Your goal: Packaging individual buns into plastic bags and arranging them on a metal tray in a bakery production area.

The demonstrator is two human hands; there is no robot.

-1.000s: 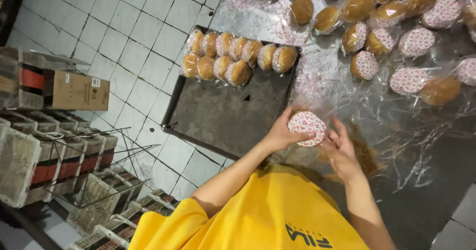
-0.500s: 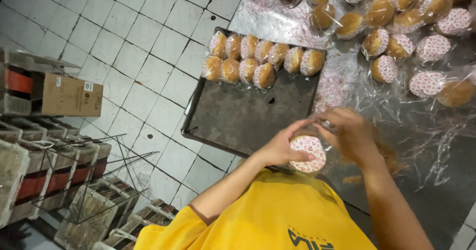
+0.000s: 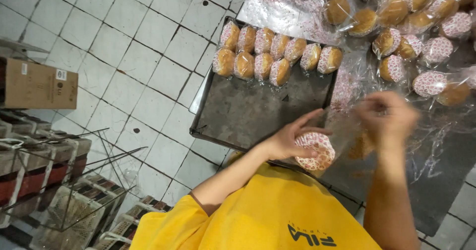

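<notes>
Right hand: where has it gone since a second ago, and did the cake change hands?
The right hand let go, lifted off the cake and swung right, blurred, toward the wrapped cakes on the table. The left hand kept hold of the cake. The tray and its rows of cakes are unchanged.

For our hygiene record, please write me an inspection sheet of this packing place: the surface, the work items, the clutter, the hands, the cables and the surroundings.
Surface: dark work table, with crumbs near the hands.
Work items: a cake in a patterned paper cup; dark tray with two rows of wrapped cakes at its far end.
Clutter: many wrapped cakes and loose clear wrap spread over the table.
Hands: left hand holds the cake in the cup; right hand is blurred, its grip unclear.
Cables: nothing seen.
Surroundings: white tiled floor, cardboard box, stacked crates.
</notes>
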